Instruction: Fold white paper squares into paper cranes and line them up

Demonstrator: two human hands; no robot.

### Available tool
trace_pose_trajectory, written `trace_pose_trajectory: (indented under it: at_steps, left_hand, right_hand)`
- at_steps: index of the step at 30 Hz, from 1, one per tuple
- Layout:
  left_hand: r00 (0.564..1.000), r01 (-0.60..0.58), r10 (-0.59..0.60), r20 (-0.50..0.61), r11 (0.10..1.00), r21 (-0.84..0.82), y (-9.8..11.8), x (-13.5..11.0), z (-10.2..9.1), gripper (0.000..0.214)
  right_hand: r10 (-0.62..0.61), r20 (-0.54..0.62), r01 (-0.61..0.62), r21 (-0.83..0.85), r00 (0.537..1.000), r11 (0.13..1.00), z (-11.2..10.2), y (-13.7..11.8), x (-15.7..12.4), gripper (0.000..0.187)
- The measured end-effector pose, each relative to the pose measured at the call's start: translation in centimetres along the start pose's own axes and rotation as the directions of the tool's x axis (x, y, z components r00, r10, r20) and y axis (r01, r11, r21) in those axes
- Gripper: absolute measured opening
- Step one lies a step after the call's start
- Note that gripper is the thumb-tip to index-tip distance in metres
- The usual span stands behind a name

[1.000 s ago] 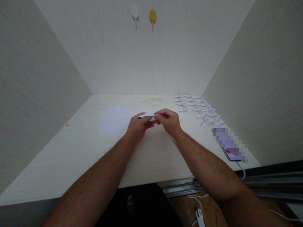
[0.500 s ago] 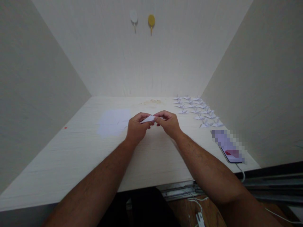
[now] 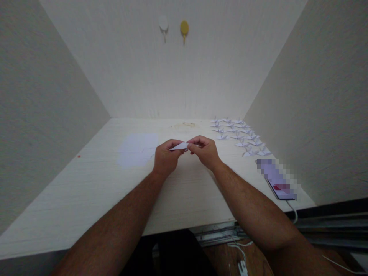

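A small piece of folded white paper (image 3: 179, 146) is held between both hands above the middle of the table. My left hand (image 3: 167, 156) pinches its left part, with the fingers curled behind it. On the other side, my right hand (image 3: 204, 151) grips the right end between thumb and fingers. Part of the paper is hidden by the fingers. Flat white paper sheets (image 3: 135, 147) lie on the table just left of my left hand. Several white origami cranes (image 3: 243, 145) stand in rows at the back right.
A phone (image 3: 276, 180) with a blurred screen and a cable (image 3: 293, 212) lies near the right wall. A white hook (image 3: 163, 23) and a yellow hook (image 3: 184, 27) are on the back wall. The white table's (image 3: 184, 203) front edge crosses below my forearms.
Both hands keep their hold on the folded paper, with only slight finger movement. The whole view has shifted down a little.
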State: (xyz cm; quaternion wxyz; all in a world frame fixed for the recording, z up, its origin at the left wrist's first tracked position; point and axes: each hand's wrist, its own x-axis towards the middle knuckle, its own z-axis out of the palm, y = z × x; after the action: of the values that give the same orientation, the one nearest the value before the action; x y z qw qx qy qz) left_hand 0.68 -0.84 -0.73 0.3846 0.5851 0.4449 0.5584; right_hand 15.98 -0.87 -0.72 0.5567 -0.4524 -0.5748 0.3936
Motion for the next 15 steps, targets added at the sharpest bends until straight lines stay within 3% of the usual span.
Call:
trace_pose_trajectory:
  at_steps: [5,9,15]
  left_hand:
    - [0.996,-0.082,0.087,-0.037,0.989,0.124,0.26,-0.35,0.01,0.014]
    - [0.998,-0.06,0.063,-0.024,0.993,0.103,0.49,-0.29,0.04,0.011]
    - [0.989,-0.015,0.013,0.147,1.0,0.018,0.14,0.17,-0.31,0.012]
  right_hand:
    - [-0.024,-0.003,0.023,-0.04,1.0,0.999,0.01,-0.31,-0.09,0.023]
    - [-0.062,-0.013,0.061,-0.072,0.998,0.996,0.0,-0.36,-0.12,0.02]
    - [-0.067,-0.027,0.066,-0.057,0.997,0.996,-0.06,-0.21,-0.12,0.015]
